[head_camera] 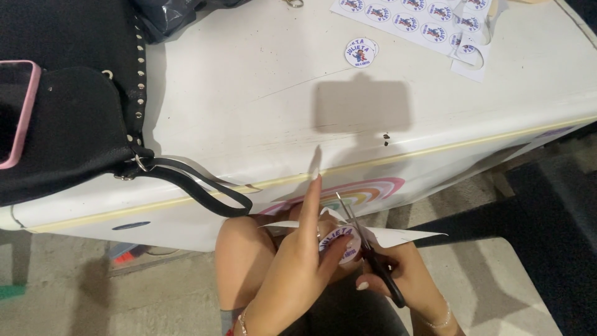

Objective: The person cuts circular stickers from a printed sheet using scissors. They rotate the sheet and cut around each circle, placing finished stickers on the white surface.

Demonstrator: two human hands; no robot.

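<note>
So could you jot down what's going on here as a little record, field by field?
left hand: holds a strip of white paper with a round sticker, index finger stretched out
right hand: works black-handled scissors, blades at the sticker's edge
surface: white table
on the table: sheet of round stickers, one cut-out sticker, black studded bag, pink-cased phone

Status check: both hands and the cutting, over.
Left hand pinches round sticker on paper strip. Right hand works black scissors, blades at the sticker's edge. Nothing in the way.
</note>
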